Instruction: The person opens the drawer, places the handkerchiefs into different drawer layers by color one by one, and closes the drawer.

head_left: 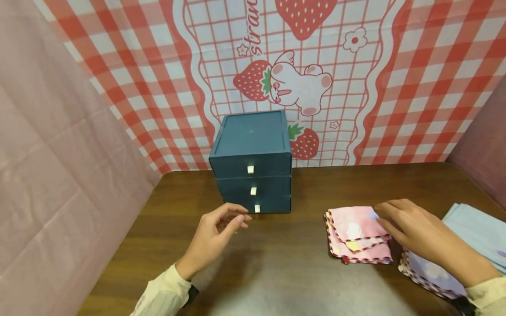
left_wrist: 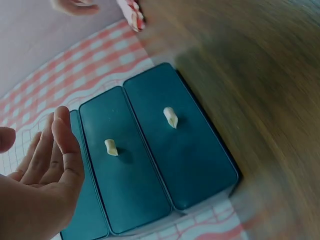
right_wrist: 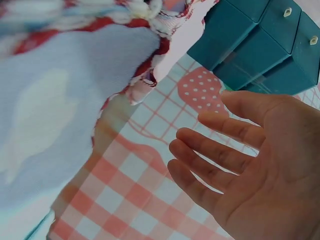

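A dark teal three-drawer box stands at the back of the table, its drawers closed, each with a small pale pull tab. My left hand is in front of the lowest drawer, fingers loosely bent and holding nothing. To the right lies a stack of folded pink cloths with dark-and-white stitched edges. My right hand is by the stack's right edge, fingers extended; the right wrist view shows its palm bare. Beneath the right forearm lies a lavender cloth, partly hidden, beside a folded light blue cloth.
The brown wooden table runs up to a red-and-white checked backdrop with strawberry prints, just behind the drawer box. A pale pink curtain hangs along the left side, and a darker pink one on the right.
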Demonstrator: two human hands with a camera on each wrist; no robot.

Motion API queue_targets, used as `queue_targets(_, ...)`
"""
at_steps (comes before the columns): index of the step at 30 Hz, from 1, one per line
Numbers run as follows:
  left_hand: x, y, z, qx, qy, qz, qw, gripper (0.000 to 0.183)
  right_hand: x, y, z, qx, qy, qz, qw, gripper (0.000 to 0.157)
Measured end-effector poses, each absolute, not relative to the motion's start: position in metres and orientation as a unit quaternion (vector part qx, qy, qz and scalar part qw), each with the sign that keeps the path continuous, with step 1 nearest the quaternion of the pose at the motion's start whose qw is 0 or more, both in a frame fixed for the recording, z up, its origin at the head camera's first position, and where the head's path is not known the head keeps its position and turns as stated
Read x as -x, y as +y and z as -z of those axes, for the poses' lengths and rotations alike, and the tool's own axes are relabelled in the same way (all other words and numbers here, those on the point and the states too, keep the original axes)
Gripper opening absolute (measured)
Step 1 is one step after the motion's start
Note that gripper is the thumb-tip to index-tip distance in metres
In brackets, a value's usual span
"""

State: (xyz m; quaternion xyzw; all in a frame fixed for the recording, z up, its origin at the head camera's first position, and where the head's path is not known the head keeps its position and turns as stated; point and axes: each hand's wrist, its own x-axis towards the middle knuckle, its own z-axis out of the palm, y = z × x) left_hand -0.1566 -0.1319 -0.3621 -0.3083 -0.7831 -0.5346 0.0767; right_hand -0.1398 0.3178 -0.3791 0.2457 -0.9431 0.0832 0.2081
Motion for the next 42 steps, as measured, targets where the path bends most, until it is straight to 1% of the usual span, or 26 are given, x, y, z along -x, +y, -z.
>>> queue_targets(3,0.160,-0.129,0.358,0.285,-0.771,0.567,0.045,0.016,0.145,0.315,0.379,-0.254,-0.941,-0.083,0.208,0.029)
queue_targets(7,0.166,-0.126,0.353,0.266,-0.765,0.587,0.026,0.020,0.150,0.311,0.379,-0.256,-0.944,-0.082,0.189,0.028)
queue_targets(14,0.179,-0.118,0.346,0.245,-0.742,0.624,0.002,0.029,0.151,0.307,0.376,-0.223,-0.962,-0.082,0.133,0.026)
queue_targets(20,0.189,-0.109,0.340,0.224,-0.745,0.629,-0.007,0.039,0.152,0.304,0.376,-0.191,-0.972,-0.091,0.103,0.031)
queue_targets(25,0.196,-0.104,0.338,0.201,-0.746,0.635,-0.002,0.037,0.157,0.299,0.378,-0.198,-0.971,-0.097,0.095,0.032)
queue_targets(30,0.207,-0.099,0.341,0.192,-0.742,0.642,0.001,0.043,0.160,0.297,0.383,-0.206,-0.969,-0.095,0.097,0.032)
queue_targets(36,0.217,-0.093,0.345,0.191,-0.728,0.658,-0.013,0.044,0.161,0.301,0.389,-0.220,-0.965,-0.096,0.107,0.032)
queue_targets(42,0.226,-0.088,0.341,0.194,-0.695,0.691,-0.039,0.048,0.164,0.305,0.398,-0.231,-0.964,-0.101,0.088,0.040)
